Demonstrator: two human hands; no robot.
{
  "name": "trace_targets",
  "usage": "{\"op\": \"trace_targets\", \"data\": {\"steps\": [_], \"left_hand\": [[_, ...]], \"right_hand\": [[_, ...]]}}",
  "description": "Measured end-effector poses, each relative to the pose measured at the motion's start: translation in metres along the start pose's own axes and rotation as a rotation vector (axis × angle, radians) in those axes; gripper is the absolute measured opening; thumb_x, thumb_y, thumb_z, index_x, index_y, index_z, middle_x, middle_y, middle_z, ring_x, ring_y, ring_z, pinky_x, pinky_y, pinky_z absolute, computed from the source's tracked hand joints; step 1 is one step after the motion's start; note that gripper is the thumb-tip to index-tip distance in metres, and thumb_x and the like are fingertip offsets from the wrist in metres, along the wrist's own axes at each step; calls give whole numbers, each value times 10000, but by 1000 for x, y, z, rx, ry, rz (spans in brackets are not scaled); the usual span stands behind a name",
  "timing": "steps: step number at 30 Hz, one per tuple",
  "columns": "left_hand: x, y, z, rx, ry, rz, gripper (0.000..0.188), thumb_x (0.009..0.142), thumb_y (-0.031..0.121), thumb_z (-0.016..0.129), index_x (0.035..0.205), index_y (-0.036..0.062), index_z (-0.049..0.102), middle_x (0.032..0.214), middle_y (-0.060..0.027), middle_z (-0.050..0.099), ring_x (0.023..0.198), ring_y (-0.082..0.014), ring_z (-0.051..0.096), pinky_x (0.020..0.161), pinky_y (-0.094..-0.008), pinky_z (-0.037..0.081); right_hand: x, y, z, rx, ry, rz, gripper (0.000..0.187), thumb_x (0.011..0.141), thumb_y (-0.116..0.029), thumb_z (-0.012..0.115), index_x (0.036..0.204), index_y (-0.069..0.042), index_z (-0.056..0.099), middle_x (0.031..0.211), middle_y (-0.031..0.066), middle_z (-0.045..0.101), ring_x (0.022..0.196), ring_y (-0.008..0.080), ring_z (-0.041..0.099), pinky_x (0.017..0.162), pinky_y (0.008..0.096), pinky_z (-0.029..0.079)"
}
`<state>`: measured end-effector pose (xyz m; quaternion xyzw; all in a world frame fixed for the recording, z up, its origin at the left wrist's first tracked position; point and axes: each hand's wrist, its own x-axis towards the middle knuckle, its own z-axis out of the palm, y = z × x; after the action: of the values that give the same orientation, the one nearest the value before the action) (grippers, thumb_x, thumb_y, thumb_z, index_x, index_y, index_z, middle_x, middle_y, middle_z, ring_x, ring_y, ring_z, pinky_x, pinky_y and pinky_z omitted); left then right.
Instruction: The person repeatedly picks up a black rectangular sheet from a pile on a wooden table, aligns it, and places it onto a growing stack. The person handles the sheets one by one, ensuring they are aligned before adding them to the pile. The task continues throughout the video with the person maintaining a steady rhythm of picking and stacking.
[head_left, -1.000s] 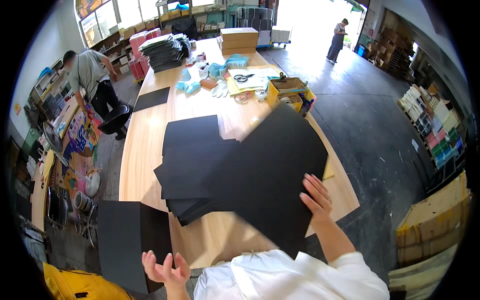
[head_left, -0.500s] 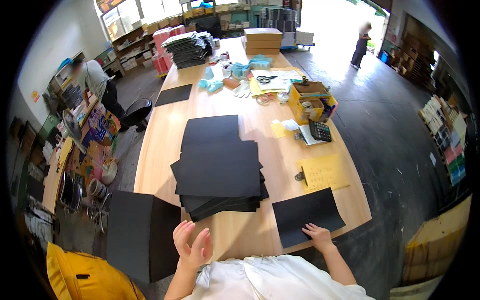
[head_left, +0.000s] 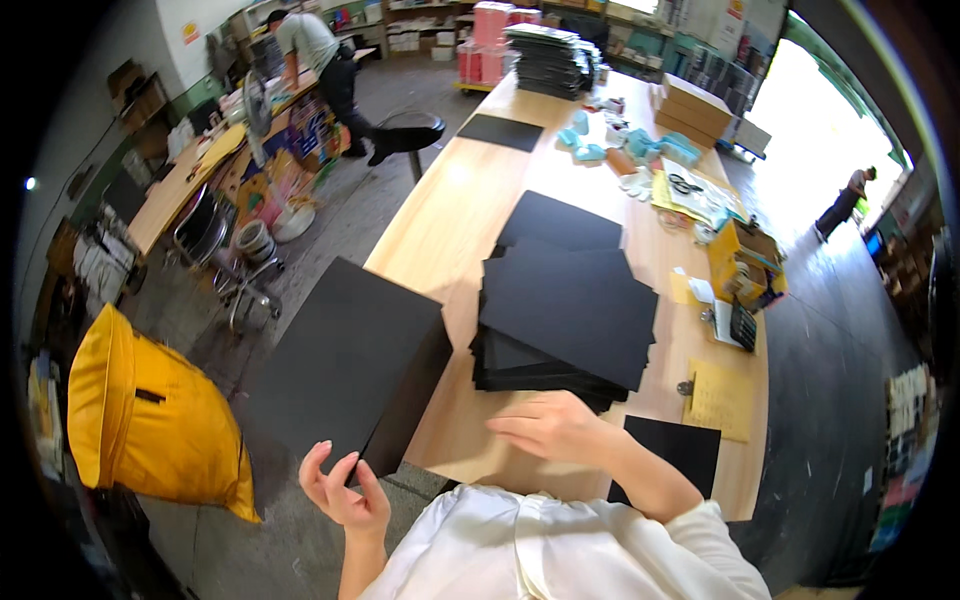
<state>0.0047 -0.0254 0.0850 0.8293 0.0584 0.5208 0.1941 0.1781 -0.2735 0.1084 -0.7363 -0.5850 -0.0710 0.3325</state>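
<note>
My left hand (head_left: pixel 345 497) is at the near corner of a tall black block (head_left: pixel 345 350), its fingers curved and apart. Whether the fingertips touch that block, a neat stack or a box, I cannot tell. Across my front reaches my right hand (head_left: pixel 550 425), fingers stretched leftward over the table's near edge, with nothing visible in them. Just beyond it sits an uneven pile of black sheets (head_left: pixel 570 315), the top ones askew. A single black sheet (head_left: pixel 675 452) lies at the right near corner, partly hidden by my right forearm.
The wooden table (head_left: pixel 425 235) carries a yellow clipboard (head_left: pixel 720 400), calculator (head_left: pixel 742 327), yellow box (head_left: pixel 745 262), scissors (head_left: pixel 684 184) and another black sheet (head_left: pixel 500 132). A yellow bag (head_left: pixel 165 410) stands at left. One person (head_left: pixel 320 70) bends over a side bench; another (head_left: pixel 845 205) stands by the doorway.
My view has swung left. My right hand has left the single sheet at the right and crossed in front of the pile. My left hand has come to the black block's near corner.
</note>
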Motion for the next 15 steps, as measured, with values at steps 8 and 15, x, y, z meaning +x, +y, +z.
{"op": "trace_targets", "data": {"steps": [8,15], "left_hand": [[-50,-41,-41,7,214,-493,116,946,75,538,1040,27,589,1250,-130,477,1203,-267,458,1043,-427,355],[-80,-53,-37,-78,161,-683,316,994,162,478,1252,5,573,1474,-145,387,1347,-273,398,1098,-398,316]], "right_hand": [[154,-39,82,185,-123,-555,363,797,-213,737,1114,-49,667,1308,140,601,1196,262,590,987,390,495],[172,-37,120,202,-300,-559,386,758,-253,748,1091,-70,680,1294,146,601,1201,282,579,1022,403,470]]}}
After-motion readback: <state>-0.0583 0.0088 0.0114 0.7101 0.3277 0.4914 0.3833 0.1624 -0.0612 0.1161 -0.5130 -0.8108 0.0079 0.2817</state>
